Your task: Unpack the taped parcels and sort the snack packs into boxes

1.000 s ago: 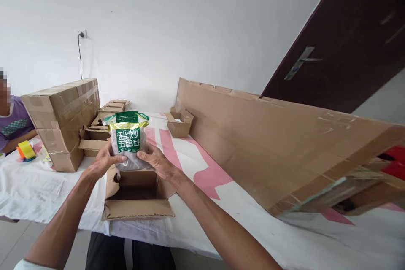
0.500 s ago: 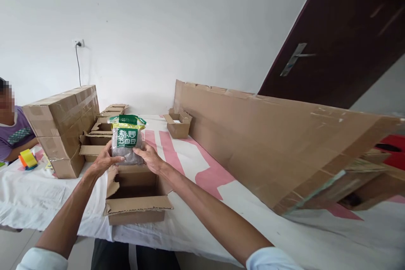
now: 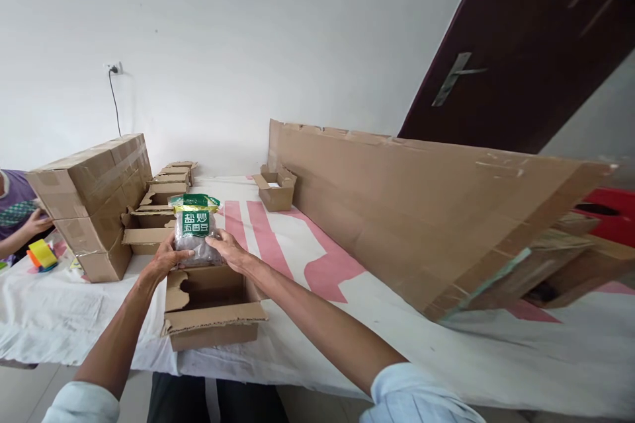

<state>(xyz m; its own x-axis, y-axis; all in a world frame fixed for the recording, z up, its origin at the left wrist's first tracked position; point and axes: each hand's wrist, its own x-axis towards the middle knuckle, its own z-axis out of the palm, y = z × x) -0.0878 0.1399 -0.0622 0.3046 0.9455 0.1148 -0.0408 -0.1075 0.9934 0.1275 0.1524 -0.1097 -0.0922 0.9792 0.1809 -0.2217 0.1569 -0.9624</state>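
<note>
Between my two hands I hold a plump plastic food bag (image 3: 196, 228) upright, its green top and green label with white characters facing me. My left hand (image 3: 167, 258) grips its lower left side, thumb across the front. On the lower right side, my right hand (image 3: 229, 250) closes with its thumb on the front. Just below the bag stands an open cardboard box (image 3: 215, 334) near the table's front edge, its flaps folded outward. The visible part of its inside is dark and shows no contents.
Taped cartons (image 3: 94, 211) are stacked at the left, beside a row of open boxes (image 3: 146, 236). A small open box (image 3: 275, 197) stands by a long cardboard panel (image 3: 397, 211). At far left are tape rolls (image 3: 42, 254) and another person's hand (image 3: 38, 221).
The bag has come down slightly in my hands, and its label is now sharper. My view has shifted a little. At the left, the other person's hand has come into view.
</note>
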